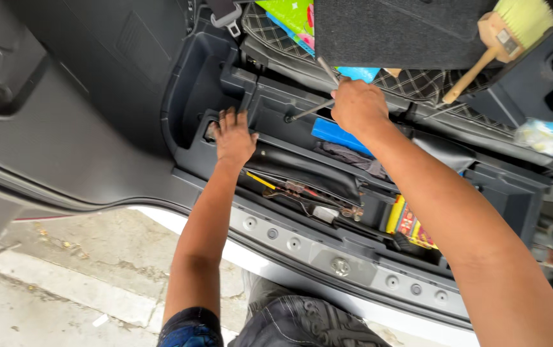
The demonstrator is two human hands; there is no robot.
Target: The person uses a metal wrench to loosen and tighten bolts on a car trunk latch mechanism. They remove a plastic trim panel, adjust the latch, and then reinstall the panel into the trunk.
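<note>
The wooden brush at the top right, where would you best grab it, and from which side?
Probably by its handle, coming from the lower left. The brush lies flat on the dark mat, its slim handle pointing down-left with the end free, while the bristles are wide and soft.

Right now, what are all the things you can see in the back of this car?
Storage tray: one, black, under the lifted floor.
Floor panel: one, dark grey, raised at the top.
Brush: one, wooden with pale bristles, on the panel's right.
Metal rod: one, silver, in the tray's middle.
Blue flat thing: one, below the right hand.
Black pouch: one, long, middle of the tray.
Yellow and red pack: one, lower right compartment.
Silver sill plate: one, along the front edge.
Left hand: resting open in the tray's left compartment.
Right hand: closed around the metal rod.
</note>
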